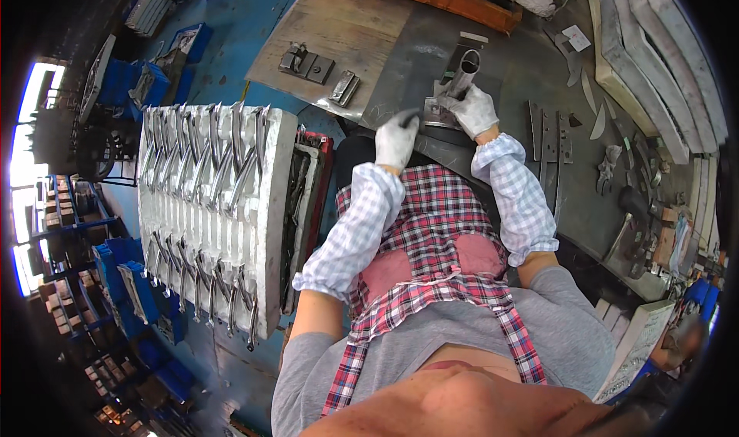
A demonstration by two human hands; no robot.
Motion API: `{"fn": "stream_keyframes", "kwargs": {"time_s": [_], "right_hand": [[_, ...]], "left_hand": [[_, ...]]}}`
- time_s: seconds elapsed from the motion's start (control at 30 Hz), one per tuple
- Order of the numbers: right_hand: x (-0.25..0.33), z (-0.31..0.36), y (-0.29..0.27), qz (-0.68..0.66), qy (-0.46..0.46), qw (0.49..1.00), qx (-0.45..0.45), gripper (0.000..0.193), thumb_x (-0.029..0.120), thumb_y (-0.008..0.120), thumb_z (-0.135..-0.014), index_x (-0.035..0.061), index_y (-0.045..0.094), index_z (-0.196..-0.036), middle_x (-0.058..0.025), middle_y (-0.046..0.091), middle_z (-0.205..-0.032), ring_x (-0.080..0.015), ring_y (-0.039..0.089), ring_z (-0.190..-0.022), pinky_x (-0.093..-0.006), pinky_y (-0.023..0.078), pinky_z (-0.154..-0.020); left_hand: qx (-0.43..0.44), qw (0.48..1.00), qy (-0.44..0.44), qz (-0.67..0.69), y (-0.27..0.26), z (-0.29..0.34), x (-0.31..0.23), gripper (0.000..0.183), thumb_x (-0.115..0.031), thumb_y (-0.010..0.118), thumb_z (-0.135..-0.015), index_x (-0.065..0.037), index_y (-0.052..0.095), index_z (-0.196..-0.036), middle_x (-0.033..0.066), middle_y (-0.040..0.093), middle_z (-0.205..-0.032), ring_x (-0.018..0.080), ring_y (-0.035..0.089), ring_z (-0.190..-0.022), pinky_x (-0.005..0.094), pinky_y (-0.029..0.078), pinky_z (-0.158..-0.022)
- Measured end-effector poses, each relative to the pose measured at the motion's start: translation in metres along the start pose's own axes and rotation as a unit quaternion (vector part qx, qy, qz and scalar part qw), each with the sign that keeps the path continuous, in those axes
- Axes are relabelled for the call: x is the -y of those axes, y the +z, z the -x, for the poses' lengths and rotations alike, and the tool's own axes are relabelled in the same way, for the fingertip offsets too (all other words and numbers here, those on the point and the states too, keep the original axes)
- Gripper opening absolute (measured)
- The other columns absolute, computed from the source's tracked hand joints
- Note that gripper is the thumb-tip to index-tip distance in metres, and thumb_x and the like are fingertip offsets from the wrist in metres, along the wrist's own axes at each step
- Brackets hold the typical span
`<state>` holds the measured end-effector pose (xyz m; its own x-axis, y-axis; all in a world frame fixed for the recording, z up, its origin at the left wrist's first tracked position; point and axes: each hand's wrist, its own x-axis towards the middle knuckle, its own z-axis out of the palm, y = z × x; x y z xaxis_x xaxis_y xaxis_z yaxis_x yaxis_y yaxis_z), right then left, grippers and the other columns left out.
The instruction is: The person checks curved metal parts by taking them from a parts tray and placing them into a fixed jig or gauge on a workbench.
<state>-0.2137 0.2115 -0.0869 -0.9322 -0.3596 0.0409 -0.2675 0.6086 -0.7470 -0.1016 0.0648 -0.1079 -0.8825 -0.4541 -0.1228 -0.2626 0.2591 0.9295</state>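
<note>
My right hand [471, 111], in a white work glove, is closed around the lower part of a short metal tube [465, 71]. The tube's round open end tilts upward. Beneath that hand is a small metal block fixture [440, 112] on the steel bench. To its left, at the bench's near edge, my left hand [396, 140] is gloved too, its fingers curled together. Something dark shows at those fingertips; whether it is a small object or a stained glove I cannot tell.
On my left stands a pale foam rack [275, 229] with two rows of curved shiny metal parts [204, 152]. Steel blocks [306, 64] lie on the bench [385, 45]. Flat strips [548, 133] and pliers [608, 168] lie right, beside stacked pale slabs [654, 68].
</note>
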Motion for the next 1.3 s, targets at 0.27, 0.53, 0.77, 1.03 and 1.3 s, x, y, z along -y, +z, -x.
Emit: {"fn": "stream_keyframes", "kwargs": {"time_s": [0.27, 0.53, 0.77, 1.03, 1.3], "right_hand": [[-0.037, 0.034, -0.012, -0.136, -0.06, 0.986, -0.07, 0.029, 0.014, 0.072, -0.078, 0.006, 0.067, -0.105, -0.0095, 0.065, -0.102, -0.0205, 0.064, -0.087, -0.028, 0.053, -0.076], [-0.058, 0.044, 0.009, -0.065, -0.106, 0.983, -0.134, 0.029, 0.016, 0.077, -0.071, 0.0073, 0.069, -0.098, -0.0069, 0.064, -0.096, -0.0199, 0.064, -0.086, -0.0287, 0.053, -0.075], [-0.058, 0.042, 0.009, -0.003, -0.11, 0.986, -0.128, 0.029, 0.028, 0.078, -0.067, 0.0132, 0.071, -0.091, -0.0091, 0.064, -0.089, -0.0268, 0.062, -0.08, -0.0358, 0.052, -0.069], [-0.052, 0.036, 0.008, 0.073, -0.233, 0.956, -0.165, 0.012, 0.018, 0.072, -0.072, 0.0122, 0.071, -0.082, -0.0021, 0.063, -0.088, -0.0216, 0.06, -0.081, -0.0315, 0.05, -0.071], [-0.015, 0.032, -0.009, -0.249, 0.045, 0.964, -0.083, 0.026, 0.011, 0.069, -0.079, 0.0024, 0.066, -0.104, -0.0075, 0.066, -0.101, -0.0168, 0.062, -0.092, -0.0279, 0.05, -0.083]], "left_hand": [[-0.004, 0.992, 0.107, -0.063, 0.028, -0.032, -0.002, 0.028, -0.023, 0.077, -0.074, -0.002, 0.065, -0.089, 0.0068, 0.066, -0.08, 0.0167, 0.063, -0.073, 0.0278, 0.051, -0.07], [0.029, 0.995, 0.034, -0.086, 0.022, -0.035, -0.008, 0.03, -0.026, 0.077, -0.073, -0.003, 0.065, -0.086, 0.0077, 0.065, -0.076, 0.0174, 0.063, -0.072, 0.0288, 0.05, -0.068], [0.033, 0.994, 0.024, -0.105, 0.023, -0.033, -0.01, 0.032, -0.029, 0.077, -0.073, -0.003, 0.064, -0.085, 0.008, 0.065, -0.077, 0.0193, 0.063, -0.071, 0.0297, 0.05, -0.068], [-0.002, 0.981, 0.085, -0.175, 0.021, -0.035, -0.005, 0.035, -0.037, 0.073, -0.074, -0.005, 0.064, -0.085, 0.0109, 0.065, -0.081, 0.0262, 0.064, -0.077, 0.0333, 0.049, -0.069], [-0.018, 0.977, 0.086, -0.195, 0.018, -0.022, -0.014, 0.027, -0.03, 0.073, -0.074, -0.007, 0.064, -0.086, 0.0122, 0.063, -0.085, 0.0294, 0.062, -0.084, 0.0392, 0.05, -0.075]]}}
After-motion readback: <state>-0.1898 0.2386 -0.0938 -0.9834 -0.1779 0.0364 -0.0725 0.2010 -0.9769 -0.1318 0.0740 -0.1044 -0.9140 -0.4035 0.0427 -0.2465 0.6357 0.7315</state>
